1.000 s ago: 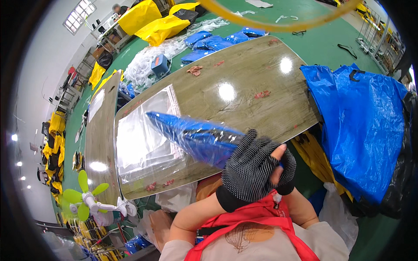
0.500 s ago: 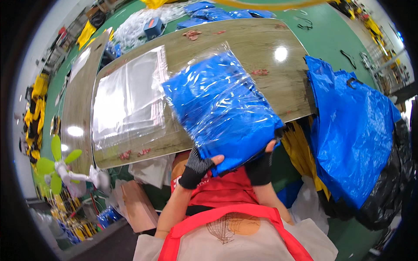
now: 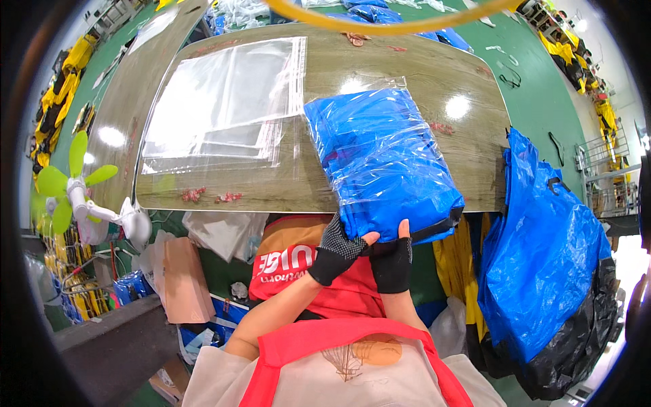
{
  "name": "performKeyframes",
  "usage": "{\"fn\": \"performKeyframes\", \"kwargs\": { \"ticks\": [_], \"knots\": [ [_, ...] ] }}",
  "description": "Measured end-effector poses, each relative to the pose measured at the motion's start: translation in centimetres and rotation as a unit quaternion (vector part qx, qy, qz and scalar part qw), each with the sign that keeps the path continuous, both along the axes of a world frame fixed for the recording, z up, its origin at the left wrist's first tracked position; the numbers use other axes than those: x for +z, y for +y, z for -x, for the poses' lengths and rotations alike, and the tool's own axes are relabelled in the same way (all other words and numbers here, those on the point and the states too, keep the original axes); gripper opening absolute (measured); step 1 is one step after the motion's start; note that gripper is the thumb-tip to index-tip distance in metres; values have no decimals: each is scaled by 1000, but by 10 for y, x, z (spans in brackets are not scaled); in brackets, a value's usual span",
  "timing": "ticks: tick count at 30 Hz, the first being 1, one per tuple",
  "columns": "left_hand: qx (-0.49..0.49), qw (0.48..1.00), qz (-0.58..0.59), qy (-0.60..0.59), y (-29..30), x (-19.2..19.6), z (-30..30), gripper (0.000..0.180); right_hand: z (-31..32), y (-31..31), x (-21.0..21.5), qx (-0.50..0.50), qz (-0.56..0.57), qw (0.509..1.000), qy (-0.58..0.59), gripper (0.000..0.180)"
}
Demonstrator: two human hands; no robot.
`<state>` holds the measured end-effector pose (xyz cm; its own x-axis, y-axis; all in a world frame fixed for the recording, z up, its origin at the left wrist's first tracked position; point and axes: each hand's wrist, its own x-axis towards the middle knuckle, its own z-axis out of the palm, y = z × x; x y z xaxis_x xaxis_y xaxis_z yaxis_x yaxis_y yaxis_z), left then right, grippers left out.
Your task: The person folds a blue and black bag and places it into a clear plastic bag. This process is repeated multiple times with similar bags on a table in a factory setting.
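A folded blue sheet (image 3: 386, 156) with a black edge sits mostly inside a clear plastic bag (image 3: 407, 117), its near end sticking out at the table's front edge. My left hand (image 3: 339, 245), in a dark fingerless glove with light dots, grips the near left corner, thumb on top. My right hand (image 3: 393, 256), gloved alike, holds the near edge a little further right, thumb up and the other fingers hidden beneath. The far part of the bundle lies over the wood-look table (image 3: 339, 57). Left of it lies a stack of flat clear bags (image 3: 224, 102).
Large blue-and-black sheeting (image 3: 542, 251) hangs off the table's right side. A green-bladed fan (image 3: 76, 183) stands at the left, above a brown paper piece (image 3: 184, 278). Red scraps (image 3: 193, 195) dot the tabletop. A yellow band (image 3: 393, 28) crosses the top of the view.
The view has shifted, so the table appears straighter. The bagged blue bundle has come down flatter onto the table, and both hands keep hold of its near end.
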<state>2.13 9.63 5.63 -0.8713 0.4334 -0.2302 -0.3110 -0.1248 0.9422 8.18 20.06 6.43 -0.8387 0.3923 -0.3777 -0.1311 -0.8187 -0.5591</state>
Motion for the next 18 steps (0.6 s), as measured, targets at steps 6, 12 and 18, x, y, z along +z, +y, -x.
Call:
{"fn": "performKeyframes", "kwargs": {
  "ticks": [6, 12, 18],
  "knots": [
    [-16, 1000, -1, 10, -1, 10, 13, 48, 2, 7, 0, -21, -7, 1000, -14, 72],
    [-6, 851, 386, 356, -2, 18, -5, 44, 6, 10, 5, -49, -7, 998, -29, 73],
    [29, 914, 274, 299, -12, 26, 22, 27, 7, 5, 10, -51, -29, 998, -37, 78]
  ]
}}
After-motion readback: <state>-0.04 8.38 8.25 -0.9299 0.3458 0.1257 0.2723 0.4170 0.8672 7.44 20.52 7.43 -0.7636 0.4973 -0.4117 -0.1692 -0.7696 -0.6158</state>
